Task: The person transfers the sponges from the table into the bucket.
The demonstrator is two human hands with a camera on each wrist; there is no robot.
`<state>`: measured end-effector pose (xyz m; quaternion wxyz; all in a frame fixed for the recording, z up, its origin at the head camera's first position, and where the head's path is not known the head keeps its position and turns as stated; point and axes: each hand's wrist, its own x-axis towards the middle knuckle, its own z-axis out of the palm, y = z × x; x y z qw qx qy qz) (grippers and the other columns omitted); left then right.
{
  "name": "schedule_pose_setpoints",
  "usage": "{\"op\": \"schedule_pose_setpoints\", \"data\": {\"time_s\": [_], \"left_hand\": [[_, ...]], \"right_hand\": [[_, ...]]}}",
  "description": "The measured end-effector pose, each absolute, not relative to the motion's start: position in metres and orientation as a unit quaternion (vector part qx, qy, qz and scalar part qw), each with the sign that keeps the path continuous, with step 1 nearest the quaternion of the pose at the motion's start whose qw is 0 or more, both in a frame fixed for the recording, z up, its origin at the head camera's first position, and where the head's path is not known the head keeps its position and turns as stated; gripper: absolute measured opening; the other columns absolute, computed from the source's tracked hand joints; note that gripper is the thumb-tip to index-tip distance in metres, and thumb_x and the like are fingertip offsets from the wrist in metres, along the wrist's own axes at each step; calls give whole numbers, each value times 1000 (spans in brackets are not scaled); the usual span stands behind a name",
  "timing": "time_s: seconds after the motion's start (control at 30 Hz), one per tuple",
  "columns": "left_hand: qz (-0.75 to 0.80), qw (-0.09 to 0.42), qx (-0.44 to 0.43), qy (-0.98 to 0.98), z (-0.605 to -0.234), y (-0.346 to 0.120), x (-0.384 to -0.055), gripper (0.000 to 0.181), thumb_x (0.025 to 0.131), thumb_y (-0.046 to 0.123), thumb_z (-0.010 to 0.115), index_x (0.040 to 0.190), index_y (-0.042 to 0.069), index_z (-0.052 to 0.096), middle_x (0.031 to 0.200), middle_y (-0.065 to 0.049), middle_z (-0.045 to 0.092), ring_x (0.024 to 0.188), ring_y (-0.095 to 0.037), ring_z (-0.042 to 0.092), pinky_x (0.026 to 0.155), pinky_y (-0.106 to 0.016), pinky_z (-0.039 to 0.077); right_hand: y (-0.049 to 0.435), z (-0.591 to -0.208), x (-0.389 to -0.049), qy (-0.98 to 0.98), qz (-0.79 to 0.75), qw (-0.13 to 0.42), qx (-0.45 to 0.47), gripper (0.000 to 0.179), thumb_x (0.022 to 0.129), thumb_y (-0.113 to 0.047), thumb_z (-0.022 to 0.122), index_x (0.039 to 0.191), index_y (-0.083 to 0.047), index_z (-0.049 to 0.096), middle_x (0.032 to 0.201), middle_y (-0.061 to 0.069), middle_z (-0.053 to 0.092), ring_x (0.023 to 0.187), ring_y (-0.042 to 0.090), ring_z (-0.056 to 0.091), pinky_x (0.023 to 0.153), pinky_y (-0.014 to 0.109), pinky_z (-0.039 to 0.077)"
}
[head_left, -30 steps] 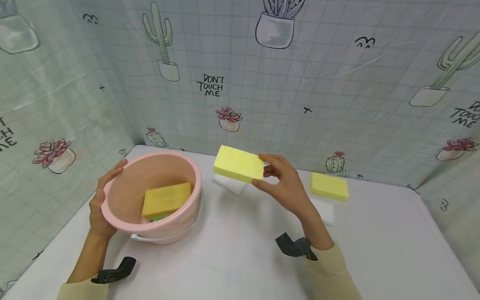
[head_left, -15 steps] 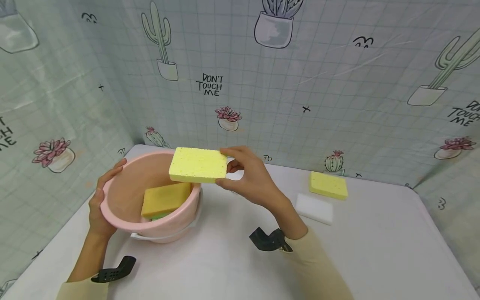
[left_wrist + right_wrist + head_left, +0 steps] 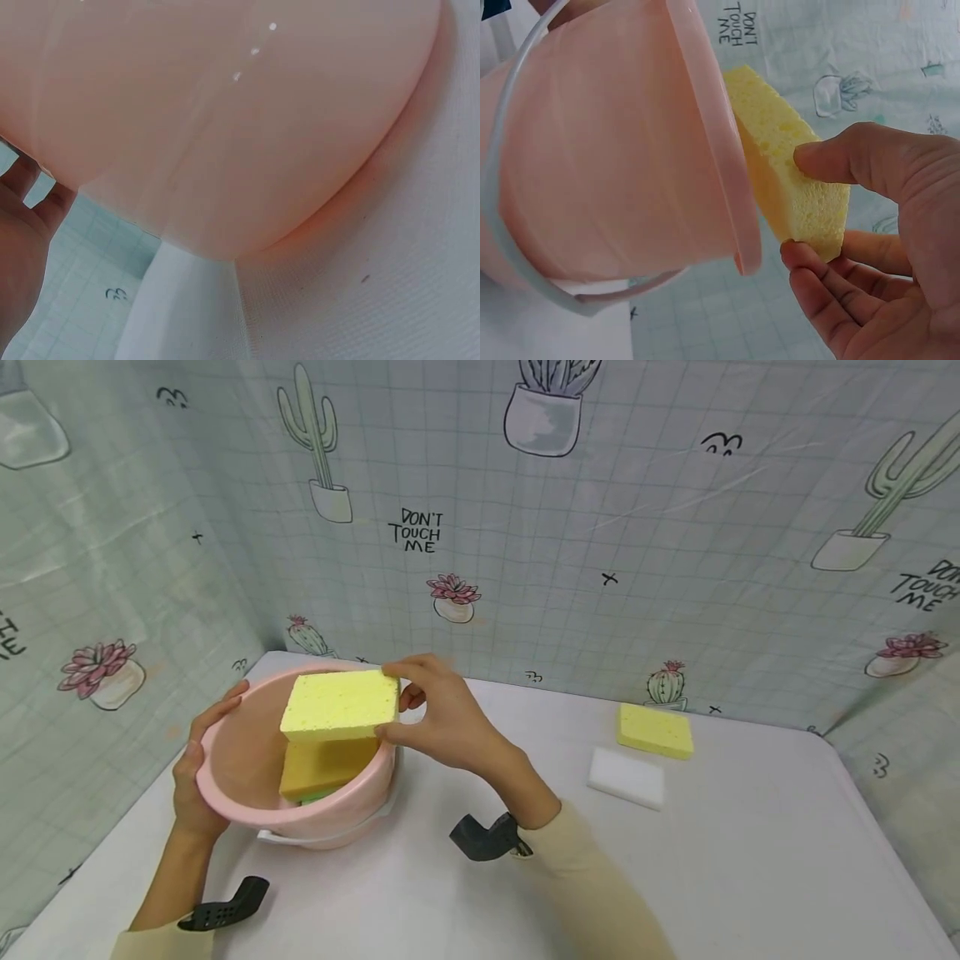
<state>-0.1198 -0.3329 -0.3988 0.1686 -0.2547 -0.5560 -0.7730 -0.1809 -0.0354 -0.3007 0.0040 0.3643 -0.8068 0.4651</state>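
A pink bucket point(image 3: 352, 829) stands tilted toward me at the left of the table. My left hand point(image 3: 197, 781) grips its left side, fingers reaching up over the rim. In the left wrist view, those fingertips point(image 3: 58, 202) bend against the bucket wall point(image 3: 225, 135). With thumb and fingers my right hand point(image 3: 453, 718) pinches a pale yellow sponge point(image 3: 337, 703) by its right end, over the bucket's opening. The right wrist view has this sponge point(image 3: 821, 210) right at the rim. Inside the bucket lie an orange-yellow sponge point(image 3: 322, 770) and something green point(image 3: 318, 795), mostly hidden beneath it.
To the right on the white table point(image 3: 750, 860) lie another yellow sponge point(image 3: 654, 731) and a white rectangular block point(image 3: 626, 777). The bucket's white handle point(image 3: 300, 838) hangs down at its front. A cactus-print cloth point(image 3: 487, 510) stands behind and at both sides.
My right hand has carried the yellow sponge leftward, from beside the bucket to over its opening. The white block on the right has come into full view. The left hand stays put.
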Motion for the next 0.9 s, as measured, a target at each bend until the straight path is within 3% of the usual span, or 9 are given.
{"op": "schedule_pose_setpoints", "data": {"time_s": [0.5, 0.9], "left_hand": [[-778, 161, -274, -541, -400, -336, -122, 51, 96, 21, 28, 143, 6, 38, 155, -10, 22, 141, -23, 20, 105, -28, 35], [-774, 161, -271, -549, -400, -335, -122, 51, 96, 20, 27, 143, 6, 38, 154, -10, 22, 140, -23, 21, 104, -28, 37]], "right_hand": [[-69, -298, -181, -835, 396, -14, 382, 61, 76, -18, 80, 130, -2, 57, 126, 5, 49, 85, 10, 49, 67, 13, 44], [-86, -297, -183, -857, 339, -39, 386, 63, 78, -18, 78, 134, -4, 54, 129, 9, 48, 94, 12, 49, 74, 10, 42]]}}
